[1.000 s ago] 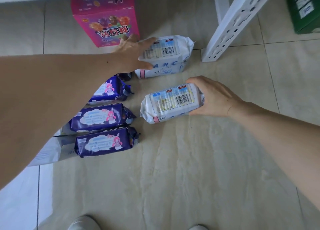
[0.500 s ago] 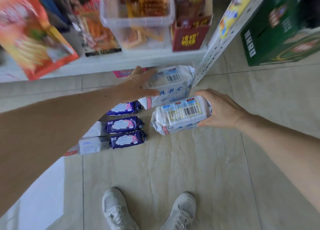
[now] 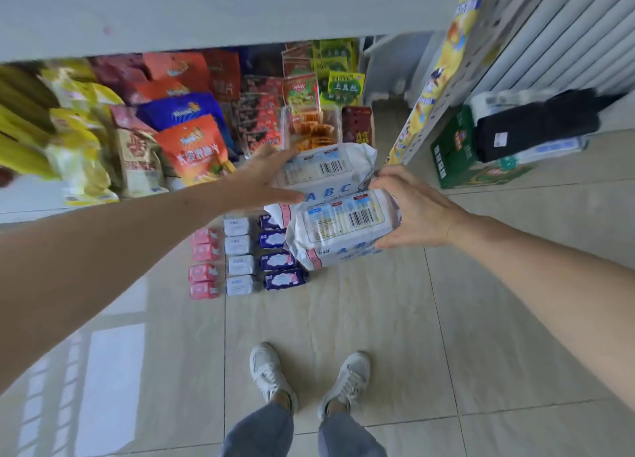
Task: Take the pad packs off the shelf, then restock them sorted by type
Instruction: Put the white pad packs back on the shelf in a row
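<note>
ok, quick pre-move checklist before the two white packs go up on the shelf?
1. Left hand grip on far white pack: ok.
2. Right hand grip on near white pack: ok.
3. Both held packs same type: ok, same ABC print.
4. Floor rows sorted by colour: ok, pink, white and purple columns.
5. Free space on top shelf: cannot tell, only its edge shows.
6. Feet apart from the rows: ok.
</note>
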